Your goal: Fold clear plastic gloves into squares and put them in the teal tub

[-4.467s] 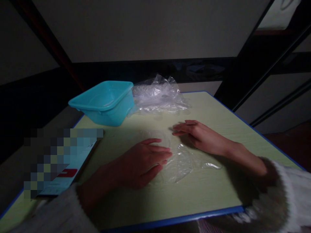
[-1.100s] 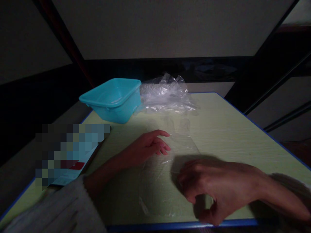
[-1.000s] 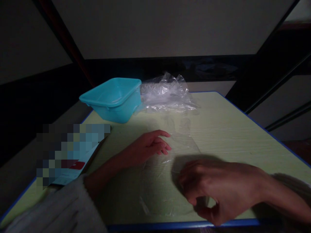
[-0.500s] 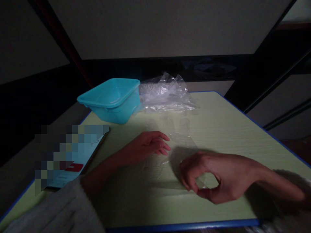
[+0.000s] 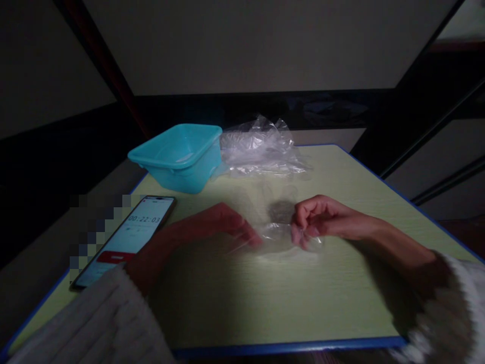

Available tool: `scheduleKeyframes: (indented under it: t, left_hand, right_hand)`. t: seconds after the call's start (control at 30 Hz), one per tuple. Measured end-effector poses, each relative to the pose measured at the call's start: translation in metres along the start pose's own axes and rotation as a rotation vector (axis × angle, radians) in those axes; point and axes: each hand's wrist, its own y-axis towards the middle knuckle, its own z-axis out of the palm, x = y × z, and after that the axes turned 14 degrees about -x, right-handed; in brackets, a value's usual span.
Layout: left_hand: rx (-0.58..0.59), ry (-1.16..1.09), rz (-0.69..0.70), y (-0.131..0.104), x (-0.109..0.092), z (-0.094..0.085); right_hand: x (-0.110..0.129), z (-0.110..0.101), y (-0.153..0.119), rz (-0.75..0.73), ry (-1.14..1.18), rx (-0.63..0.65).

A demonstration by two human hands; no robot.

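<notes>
A thin, clear plastic glove [image 5: 278, 245] lies on the table in front of me, its near end folded up and its faint finger shapes pointing away. My right hand [image 5: 322, 217] is closed, pinching the fold at its right end, with film showing over the fingertips. At the left end is my left hand [image 5: 235, 225], its fingers bent down together onto the film. Motion blurs those fingertips, and the left thumb is hidden.
A turquoise plastic basin [image 5: 178, 162] stands at the back left. Beside it lies a crumpled pile of clear plastic [image 5: 265, 149]. A phone [image 5: 132, 227] showing a timer rests by my left forearm. The pale table [image 5: 288, 313] has a blue edge.
My right hand has moved up and away from me, and the glove's near end is now folded over. The left hand has gone from spread fingers above the film to fingers down on it.
</notes>
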Motion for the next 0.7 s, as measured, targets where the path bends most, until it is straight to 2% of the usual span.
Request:
scheduleKeyframes:
  t: [0.1,0.2,0.37,0.5,0.6,0.7]
  left_hand:
    - [0.013,0.072,-0.046,0.001,-0.001,-0.001]
    - [-0.054,0.012,-0.077,0.003,0.001,0.0]
    - [-0.213,-0.269,-0.102,0.008,0.007,0.004]
    - [-0.25,-0.521,-0.099,0.014,0.013,0.006]
    - [-0.301,-0.591,-0.107,0.017,0.017,0.006]
    - [-0.372,-0.605,-0.152,0.021,0.019,0.007]
  right_hand:
    - [-0.002,-0.001,0.003,-0.004,0.007,-0.075]
    - [-0.003,-0.002,0.004,-0.015,0.012,-0.13]
    - [0.0,-0.009,0.002,-0.002,-0.023,-0.162]
    - [0.0,-0.013,0.001,0.036,-0.105,-0.14]
    - [-0.001,-0.014,0.002,0.002,-0.144,-0.188]
    - [-0.002,-0.015,0.004,-0.036,-0.192,-0.288]
